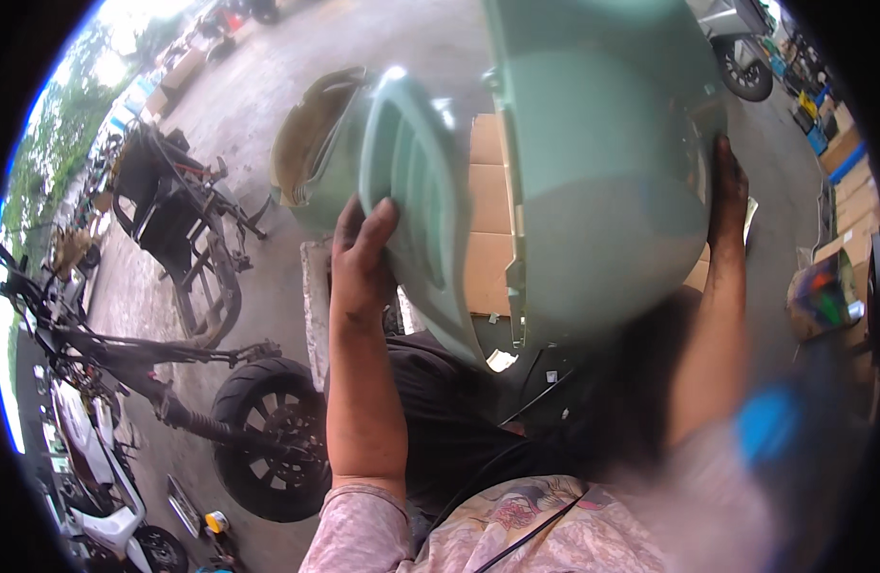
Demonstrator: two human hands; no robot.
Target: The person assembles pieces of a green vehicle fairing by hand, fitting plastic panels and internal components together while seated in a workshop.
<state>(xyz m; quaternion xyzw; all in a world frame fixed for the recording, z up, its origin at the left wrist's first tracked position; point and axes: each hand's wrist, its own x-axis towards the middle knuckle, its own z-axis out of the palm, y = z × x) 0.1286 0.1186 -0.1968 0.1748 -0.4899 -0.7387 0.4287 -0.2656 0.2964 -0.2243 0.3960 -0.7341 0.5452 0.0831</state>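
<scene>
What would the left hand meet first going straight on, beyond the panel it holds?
Probably the curved green shell with the tan inside, behind the ribbed green panel in the left hand. Depth is unclear; it might pass over it.

large panel (602, 181): pale green | cardboard (489, 229): brown | shirt (502, 511): patterned pink
</scene>
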